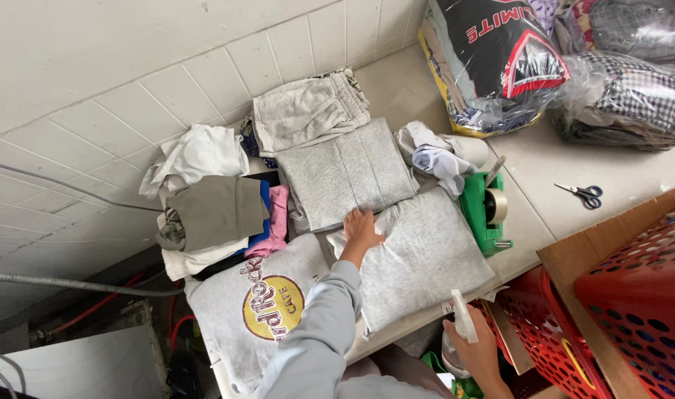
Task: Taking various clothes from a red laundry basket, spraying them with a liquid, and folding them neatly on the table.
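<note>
My left hand (361,227) lies flat, fingers apart, on a folded light grey garment (419,255) at the front of the white counter (618,174). My right hand (476,346) is below the counter's front edge, closed round a clear spray bottle with a white nozzle (460,322). Another folded grey garment (346,171) lies just beyond my left hand. A grey sweatshirt with a round yellow print (260,307) is spread to the left of my forearm.
A stack of folded clothes (215,214) and crumpled white cloth (198,154) sit at the left by the tiled wall. A green tape dispenser (485,210), scissors (585,194) and clothes bagged in clear plastic (500,63) are to the right. Red baskets (640,295) stand lower right.
</note>
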